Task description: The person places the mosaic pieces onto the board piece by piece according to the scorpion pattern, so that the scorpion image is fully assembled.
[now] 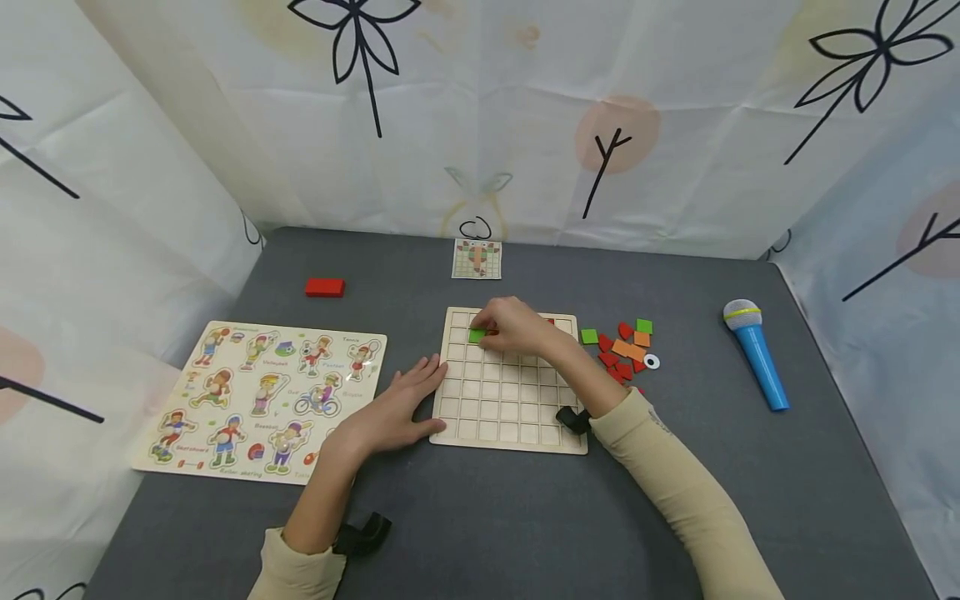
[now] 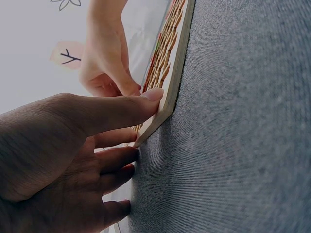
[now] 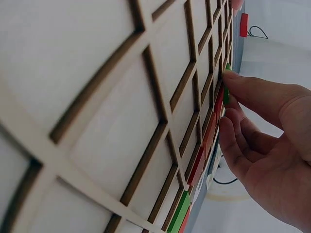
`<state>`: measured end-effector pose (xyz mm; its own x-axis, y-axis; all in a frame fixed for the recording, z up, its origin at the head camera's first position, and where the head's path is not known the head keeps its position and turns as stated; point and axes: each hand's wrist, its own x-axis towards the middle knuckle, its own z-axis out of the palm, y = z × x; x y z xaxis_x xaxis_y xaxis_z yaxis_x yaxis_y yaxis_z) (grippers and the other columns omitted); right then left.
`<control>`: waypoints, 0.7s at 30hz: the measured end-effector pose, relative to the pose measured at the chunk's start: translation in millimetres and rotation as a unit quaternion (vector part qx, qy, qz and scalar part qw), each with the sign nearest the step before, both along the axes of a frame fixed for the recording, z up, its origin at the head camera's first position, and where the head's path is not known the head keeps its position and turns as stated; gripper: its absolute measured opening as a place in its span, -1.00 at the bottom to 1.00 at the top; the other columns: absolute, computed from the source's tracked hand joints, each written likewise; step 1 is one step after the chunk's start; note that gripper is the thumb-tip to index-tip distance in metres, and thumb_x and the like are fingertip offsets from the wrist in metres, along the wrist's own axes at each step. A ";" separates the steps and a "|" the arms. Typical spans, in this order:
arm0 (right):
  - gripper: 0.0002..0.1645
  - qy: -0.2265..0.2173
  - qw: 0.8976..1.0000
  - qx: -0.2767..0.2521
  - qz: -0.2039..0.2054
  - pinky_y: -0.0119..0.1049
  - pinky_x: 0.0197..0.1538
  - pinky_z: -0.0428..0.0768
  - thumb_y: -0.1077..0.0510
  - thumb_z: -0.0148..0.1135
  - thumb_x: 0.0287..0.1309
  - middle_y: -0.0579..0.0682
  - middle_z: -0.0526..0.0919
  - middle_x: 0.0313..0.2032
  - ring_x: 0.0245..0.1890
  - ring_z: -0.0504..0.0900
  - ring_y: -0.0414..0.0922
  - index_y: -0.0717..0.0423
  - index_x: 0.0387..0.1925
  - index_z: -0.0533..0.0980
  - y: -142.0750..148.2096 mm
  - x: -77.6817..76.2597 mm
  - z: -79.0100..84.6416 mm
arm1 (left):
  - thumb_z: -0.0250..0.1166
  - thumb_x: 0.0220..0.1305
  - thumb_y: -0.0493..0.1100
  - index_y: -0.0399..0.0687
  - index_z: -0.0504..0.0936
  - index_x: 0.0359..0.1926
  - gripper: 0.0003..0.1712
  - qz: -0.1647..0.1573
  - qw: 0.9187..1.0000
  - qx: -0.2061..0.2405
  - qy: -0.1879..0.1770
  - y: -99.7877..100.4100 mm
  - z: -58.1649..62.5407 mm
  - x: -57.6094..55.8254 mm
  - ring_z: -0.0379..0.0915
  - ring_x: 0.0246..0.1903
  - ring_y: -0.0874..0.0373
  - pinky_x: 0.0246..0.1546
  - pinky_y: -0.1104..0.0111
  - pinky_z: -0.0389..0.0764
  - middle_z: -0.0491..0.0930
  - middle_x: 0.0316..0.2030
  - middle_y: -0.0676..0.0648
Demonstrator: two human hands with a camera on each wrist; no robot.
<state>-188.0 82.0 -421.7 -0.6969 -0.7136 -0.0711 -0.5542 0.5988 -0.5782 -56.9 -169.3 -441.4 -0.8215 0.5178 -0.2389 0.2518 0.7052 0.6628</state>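
Note:
A wooden grid board [image 1: 487, 411] lies flat on the table, its square cells separated by raised strips. My right hand [image 1: 517, 325] reaches over its far part and pinches a green square tile [image 1: 476, 335] near the far left cells; the right wrist view shows this green tile [image 3: 226, 94] between thumb and fingers. Red and green tiles [image 3: 197, 165] sit along the board's far rows, partly hidden by my hand in the head view. My left hand [image 1: 397, 412] rests at the board's left edge, fingers extended, with the thumb [image 2: 146, 99] touching the near corner.
Loose red, orange and green pieces [image 1: 628, 350] and a white ring [image 1: 652, 362] lie right of the board. A blue toy microphone [image 1: 761, 362] is farther right. A picture puzzle board [image 1: 247, 392], a red block [image 1: 325, 287] and a pattern card [image 1: 477, 259] are also around.

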 end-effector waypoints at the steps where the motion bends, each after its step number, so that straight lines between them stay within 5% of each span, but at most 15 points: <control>1: -0.68 -0.002 1.000 0.002 -0.003 -0.09 0.10 0.79 0.28 0.43 0.35 0.17 0.86 -0.01 -0.02 0.83 0.05 0.26 0.09 0.77 -0.9 0.0 0.0 | 0.43 0.47 -0.10 -0.29 0.09 0.71 0.01 0.000 1.000 -0.006 0.001 0.7 0.8 0.1 -0.19 0.75 -0.36 0.65 -0.45 -0.12 -0.04 0.74 -0.34; 13: -0.64 0.008 1.000 0.013 -0.015 -0.11 0.08 0.77 0.26 0.46 0.33 0.19 0.79 -0.04 -0.03 0.78 0.06 0.26 0.12 0.76 -3.6 4.7 1.2 | 0.44 0.46 -0.07 -0.27 0.10 0.71 0.03 0.000 1.000 0.001 0.005 -0.6 -0.8 -0.4 -0.19 0.75 -0.36 0.64 -0.46 -0.11 -0.03 0.74 -0.33; 21: -0.65 0.014 0.999 -0.011 -0.030 -0.06 0.07 0.77 0.27 0.42 0.36 0.20 0.79 -0.02 -0.02 0.78 0.09 0.24 0.13 0.76 11.4 11.1 6.5 | 0.47 0.42 0.06 -0.12 0.12 0.73 0.07 0.001 0.999 0.018 0.029 -8.5 -29.6 -5.6 -0.17 0.76 -0.29 0.64 -0.46 -0.09 -0.01 0.76 -0.24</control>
